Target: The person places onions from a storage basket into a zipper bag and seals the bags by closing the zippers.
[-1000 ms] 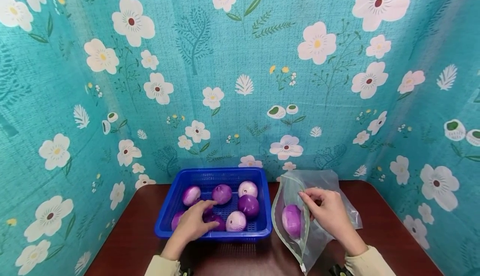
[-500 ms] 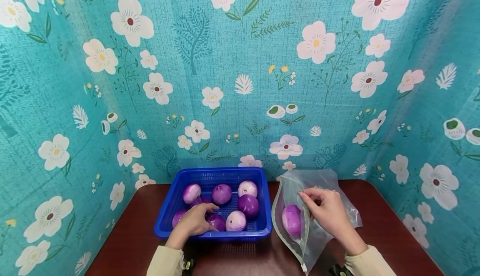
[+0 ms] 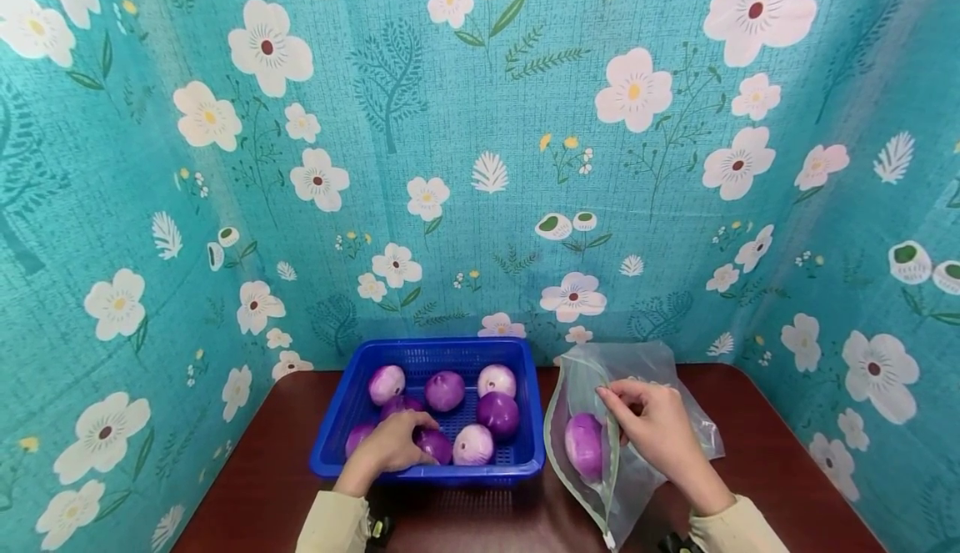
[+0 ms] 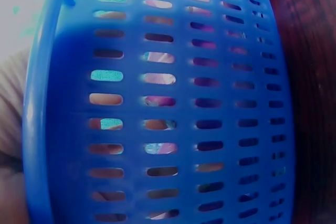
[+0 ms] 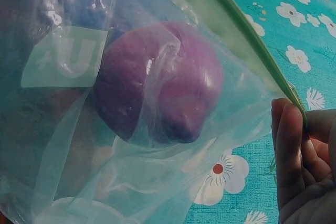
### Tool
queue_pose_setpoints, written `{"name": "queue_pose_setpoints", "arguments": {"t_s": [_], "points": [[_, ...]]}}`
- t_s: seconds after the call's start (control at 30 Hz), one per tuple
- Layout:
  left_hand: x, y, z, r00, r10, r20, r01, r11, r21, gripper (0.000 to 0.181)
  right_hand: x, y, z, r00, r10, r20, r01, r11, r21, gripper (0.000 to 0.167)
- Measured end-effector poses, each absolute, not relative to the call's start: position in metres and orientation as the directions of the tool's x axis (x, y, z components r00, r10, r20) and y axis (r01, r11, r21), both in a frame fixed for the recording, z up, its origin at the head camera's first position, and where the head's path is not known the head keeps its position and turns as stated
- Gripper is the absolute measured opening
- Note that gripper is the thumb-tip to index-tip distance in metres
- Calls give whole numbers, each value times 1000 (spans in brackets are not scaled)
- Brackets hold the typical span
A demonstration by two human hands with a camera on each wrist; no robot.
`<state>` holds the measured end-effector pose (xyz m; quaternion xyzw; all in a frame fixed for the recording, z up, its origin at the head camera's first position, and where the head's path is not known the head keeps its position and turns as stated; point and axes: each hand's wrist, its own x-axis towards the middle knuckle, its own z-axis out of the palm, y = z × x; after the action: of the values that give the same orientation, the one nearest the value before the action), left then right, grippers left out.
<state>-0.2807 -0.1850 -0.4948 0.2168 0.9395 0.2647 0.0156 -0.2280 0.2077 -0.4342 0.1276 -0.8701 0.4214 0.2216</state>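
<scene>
1. At lower centre of the head view, a person's left hand point(image 3: 393, 443) reaches into a blue plastic basket point(image 3: 487, 474), thumb and fingers curved around a red onion point(image 3: 433, 448) close to the near rim.

2. Seven other red onions point(image 3: 445, 390) show in the basket, some deep purple, others streaked with white; two at its left are partly covered by the hand.

3. At lower right, the right hand point(image 3: 656, 421) pinches the green-edged mouth of a clear zip bag point(image 3: 654, 361) between thumb and fingertips, its opening parted toward the left.

4. Inside that bag lies a single bagged onion point(image 3: 584, 446), seen through the film at the centre of the right-wrist view, right of a pale printed label point(image 5: 65, 57).

5. The left-wrist view is filled by the basket's slotted wall, which mostly screens the fingers behind it.

6. Basket and bag sit side by side on a dark reddish-brown table point(image 3: 772, 461); a teal floral cloth point(image 3: 487, 240) fills the upper frame, and cream sleeves point(image 3: 738, 528) enter from the bottom edge.
</scene>
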Motion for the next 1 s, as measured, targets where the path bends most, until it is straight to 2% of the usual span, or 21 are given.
{"name": "queue_pose_setpoints", "arguments": {"t_s": [0.37,0.6,0.77,1.0], "points": [[-281,-186,-492,-893,390,227,451,757,474,58,-231,206,-437,-857,-41,514,-429,610,-666,5],[-266,-162,-464,-890,316,329,451,715,534,60,-231,206,-437,-860,-36,509,-421,612,-669,6],[-246,-138,-443,-862,314,398,503,626,596,61,-231,205,-438,-862,-44,505,-423,612,-669,5],[-227,-105,-437,-820,411,398,553,394,734,62,-231,204,-438,-861,-47,506,-428,602,-674,5]]}}
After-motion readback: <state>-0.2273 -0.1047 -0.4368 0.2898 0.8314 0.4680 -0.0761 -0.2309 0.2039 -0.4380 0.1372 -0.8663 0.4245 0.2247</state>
